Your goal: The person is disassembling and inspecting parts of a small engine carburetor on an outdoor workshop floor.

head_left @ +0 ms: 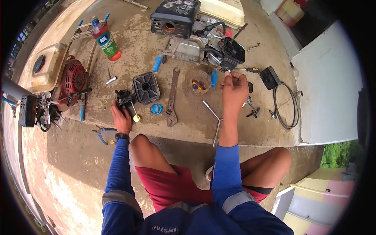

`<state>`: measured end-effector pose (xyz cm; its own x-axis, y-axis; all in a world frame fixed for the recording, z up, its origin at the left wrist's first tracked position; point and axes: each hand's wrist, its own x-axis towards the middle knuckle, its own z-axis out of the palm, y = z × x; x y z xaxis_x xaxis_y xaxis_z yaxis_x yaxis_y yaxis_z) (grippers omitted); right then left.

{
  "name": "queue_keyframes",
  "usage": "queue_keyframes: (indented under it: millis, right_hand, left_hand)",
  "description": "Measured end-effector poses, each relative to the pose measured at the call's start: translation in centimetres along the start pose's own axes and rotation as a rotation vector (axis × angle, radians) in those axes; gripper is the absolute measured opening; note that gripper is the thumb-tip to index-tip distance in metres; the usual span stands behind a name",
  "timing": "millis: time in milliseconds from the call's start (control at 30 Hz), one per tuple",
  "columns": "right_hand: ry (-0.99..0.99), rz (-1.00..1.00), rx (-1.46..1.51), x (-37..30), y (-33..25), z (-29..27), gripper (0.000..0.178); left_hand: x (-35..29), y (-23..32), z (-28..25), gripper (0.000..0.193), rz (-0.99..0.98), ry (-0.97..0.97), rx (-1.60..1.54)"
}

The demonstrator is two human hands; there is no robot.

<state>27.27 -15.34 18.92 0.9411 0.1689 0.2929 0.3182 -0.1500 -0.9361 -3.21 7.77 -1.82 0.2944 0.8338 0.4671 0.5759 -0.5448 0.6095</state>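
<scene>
"Hands?"
"Left hand [120, 118] half-curled, holding the black part [124, 96], left of centre; right hand [235, 85] bunched by the engine [233, 58], upper right, grip unclear."
"Tip?"
"Steady the part; pinch lightly."

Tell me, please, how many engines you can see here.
2: a red engine at the far left, and a partly opened engine at the top, just beyond the right hand. I see no others.

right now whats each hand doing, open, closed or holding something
Left hand: fingers on a black part; grip cannot be told.
Right hand: curled closed by the black housing; cannot tell whether it holds anything.
</scene>
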Motion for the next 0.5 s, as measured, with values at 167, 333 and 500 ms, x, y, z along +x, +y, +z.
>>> queue_keyframes:
  millis: [167, 333, 500]
  right_hand:
    - [0.045, 0.028, 0.312, -0.05, 0.3, 0.51, 0.016]
    - [0.002, 0.199, 0.474, 0.55, 0.11, 0.06, 0.017]
    - [0.102, -0.201, 0.017, 0.6, 0.57, -0.1, 0.01]
  left_hand:
    - [0.08, 0.2, 0.17, 0.047, 0.018, 0.007, 0.006]
    - [-0.12, 0.15, 0.18, 0.047, -0.011, 0.004, -0.023]
    - [0.0, 0.17, 0.42, 0.047, -0.02, -0.009, -0.023]
